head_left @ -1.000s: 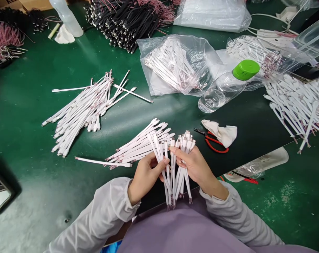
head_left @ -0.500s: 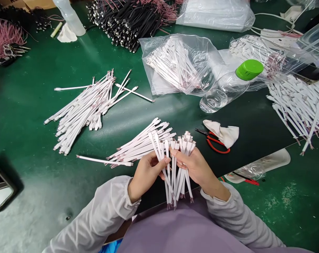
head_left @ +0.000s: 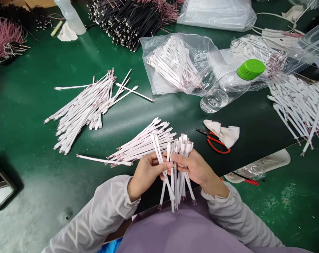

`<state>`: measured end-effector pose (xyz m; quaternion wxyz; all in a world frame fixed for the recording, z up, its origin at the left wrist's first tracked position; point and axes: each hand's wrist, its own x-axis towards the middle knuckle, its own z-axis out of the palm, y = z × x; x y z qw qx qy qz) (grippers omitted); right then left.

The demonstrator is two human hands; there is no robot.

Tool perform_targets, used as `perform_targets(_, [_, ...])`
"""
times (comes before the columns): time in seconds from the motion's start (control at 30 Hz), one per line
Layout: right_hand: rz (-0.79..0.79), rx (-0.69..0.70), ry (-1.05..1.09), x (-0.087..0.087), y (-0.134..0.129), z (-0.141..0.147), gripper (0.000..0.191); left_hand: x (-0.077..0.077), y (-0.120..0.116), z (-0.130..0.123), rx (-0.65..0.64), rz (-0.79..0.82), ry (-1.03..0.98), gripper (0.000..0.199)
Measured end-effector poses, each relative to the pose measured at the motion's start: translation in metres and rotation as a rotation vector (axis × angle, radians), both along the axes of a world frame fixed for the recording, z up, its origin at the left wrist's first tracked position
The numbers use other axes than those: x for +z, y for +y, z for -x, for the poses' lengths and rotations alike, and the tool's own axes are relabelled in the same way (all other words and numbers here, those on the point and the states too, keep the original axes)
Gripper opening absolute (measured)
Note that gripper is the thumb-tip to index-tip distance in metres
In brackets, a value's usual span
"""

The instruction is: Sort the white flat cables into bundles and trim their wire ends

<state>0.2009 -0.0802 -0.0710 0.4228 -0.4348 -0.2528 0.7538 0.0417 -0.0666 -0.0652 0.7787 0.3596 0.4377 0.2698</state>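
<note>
My left hand point(head_left: 148, 172) is closed on a few short white flat USB cables point(head_left: 158, 149), pinched between thumb and fingers. Beside it, my right hand point(head_left: 194, 167) grips a thicker bunch of the same white cables point(head_left: 184, 144). Their plugs point up and away, while the bare reddish wire ends hang toward my lap. The two hands nearly touch, and some fingers are hidden behind the cables. Just beyond my left hand lies a row of white cables point(head_left: 138, 144), with a single cable point(head_left: 104, 160) apart from it on the left.
A larger pile of white cables point(head_left: 82, 105) lies at left. Red-handled cutters point(head_left: 217, 144) and a white cloth point(head_left: 225, 133) are right of my hands. Beyond stand a green-capped bottle point(head_left: 227, 88), bagged cables point(head_left: 172, 63) and black cables point(head_left: 130, 21). A phone-like device point(head_left: 1, 189) sits far left.
Some cables from the left-hand fan have shifted right toward the bunch in my right hand, leaving fewer spread at left. Both hands stay almost in place.
</note>
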Motion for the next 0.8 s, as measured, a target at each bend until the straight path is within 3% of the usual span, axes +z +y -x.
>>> perform_targets(0.17, [-0.054,-0.131,-0.106,-0.0024,-0.0012,0.0025,0.032,-0.0009,0.0014,-0.0007,0.041,0.024,0.009,0.034])
perform_targets(0.43, [-0.052,-0.216,-0.101,-0.0045,-0.0037,0.0067,0.036,0.0027,0.0021,0.0006,0.034,0.029,0.008,0.035])
perform_targets(0.67, [0.047,0.015,0.006,-0.0013,-0.0041,0.0003,0.035,-0.0017,0.0019,0.0031,-0.079,0.186,-0.109,0.037])
perform_targets(0.8, [0.06,-0.018,-0.024,0.0019,-0.0038,0.0021,0.033,-0.0001,0.002,0.0019,-0.088,0.152,-0.067,0.04])
